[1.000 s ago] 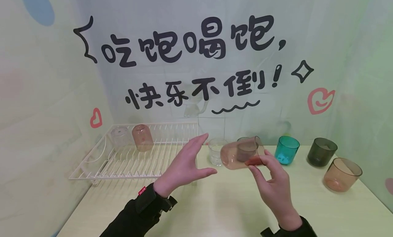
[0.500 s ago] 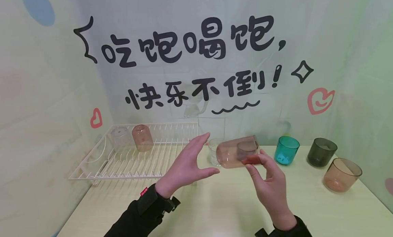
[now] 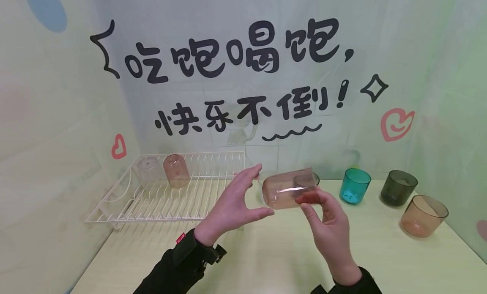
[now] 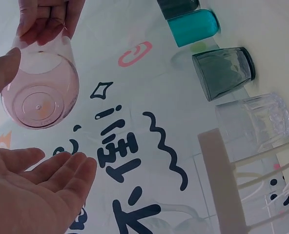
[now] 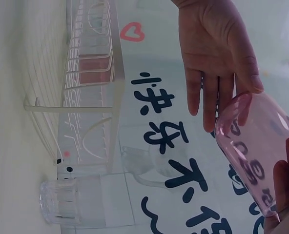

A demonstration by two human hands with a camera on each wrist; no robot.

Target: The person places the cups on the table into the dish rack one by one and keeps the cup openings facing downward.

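Observation:
My right hand [image 3: 329,230] pinches a transparent pink cup [image 3: 279,192] near its rim, between thumb and fingers. The cup lies on its side in the air above the table, its base turned left. Facing that base is my left hand [image 3: 232,203], thumb and fingers spread, holding nothing. In the left wrist view the cup's round base [image 4: 39,108] sits between the left thumb and fingers; I cannot tell whether they touch it. From the right wrist view, the left thumb tip appears right at the pink cup [image 5: 254,131].
A white wire dish rack [image 3: 142,221] stands at left, with a clear cup [image 3: 149,170] and a pink cup [image 3: 176,172] upside down. Behind the held cup are a clear glass [image 4: 254,119] and a grey cup [image 4: 222,73]. Teal [image 3: 355,187], dark [image 3: 398,189] and amber [image 3: 422,218] cups stand right.
My right hand has carried the pink cup a little to the left, bringing its base closer to my left hand. The left hand has shifted slightly right, still spread.

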